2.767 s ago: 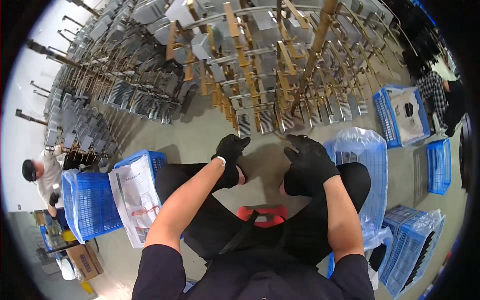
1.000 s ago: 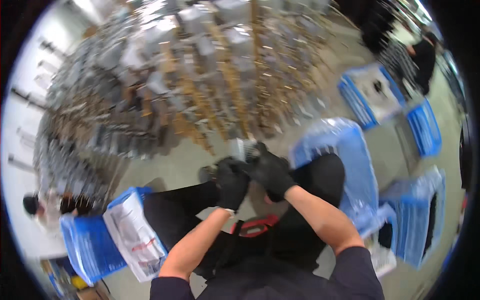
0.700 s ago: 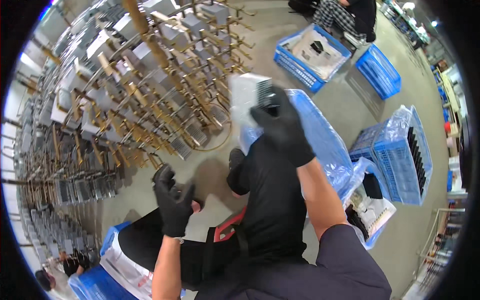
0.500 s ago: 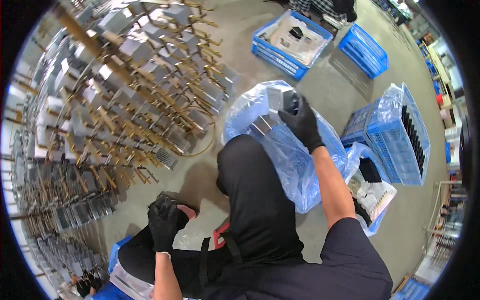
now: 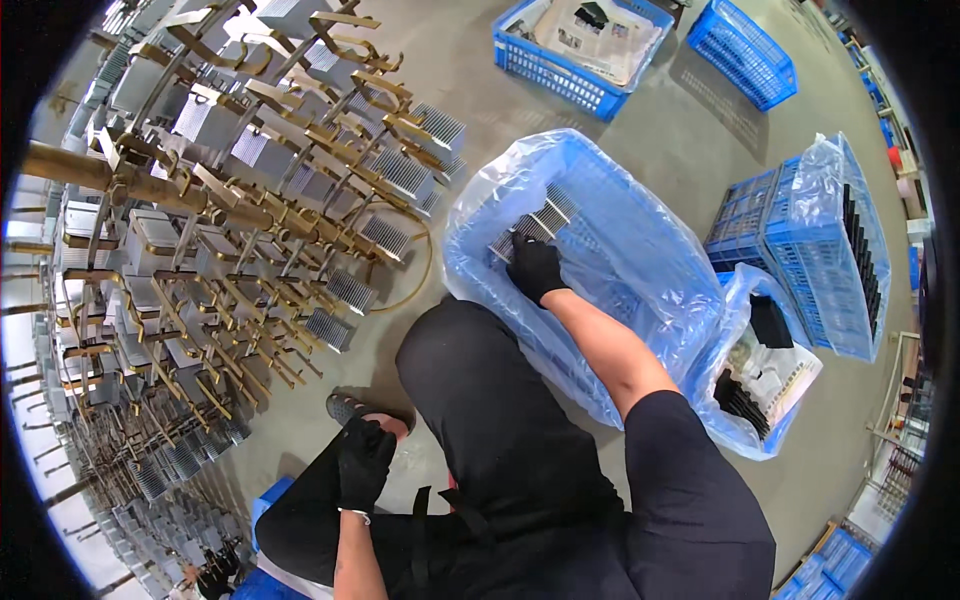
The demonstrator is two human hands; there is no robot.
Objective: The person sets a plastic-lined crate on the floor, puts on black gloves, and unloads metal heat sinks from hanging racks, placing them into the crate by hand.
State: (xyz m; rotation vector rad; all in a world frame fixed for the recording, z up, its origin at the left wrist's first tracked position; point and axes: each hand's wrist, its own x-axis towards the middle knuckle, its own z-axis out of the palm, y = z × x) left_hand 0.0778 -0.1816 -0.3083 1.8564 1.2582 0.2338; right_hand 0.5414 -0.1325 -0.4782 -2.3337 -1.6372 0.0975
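Observation:
My right hand (image 5: 535,266), in a black glove, reaches into a blue crate lined with clear plastic (image 5: 665,285). Its fingers close on the near end of a grey finned metal heat sink (image 5: 514,241). A second heat sink (image 5: 552,213) lies just beyond it, toward the crate's far wall. The glove hides part of the nearer one. Over my bent left leg, my left hand (image 5: 365,462), also in a black glove, is curled into a fist with nothing visible in it.
At left, a large rack with brass-coloured hooks (image 5: 270,215) carries many finned metal blocks, some close to the lined crate. A blue crate with paper (image 5: 560,65) stands at the far side. Stacked crates (image 5: 805,235) and a bag-lined crate with black parts (image 5: 755,395) are to the right.
My right hand has gone from above the crate's far end, where it held a grey block, down and left into the crate. Two heat sinks now show inside. My left hand remains a fist.

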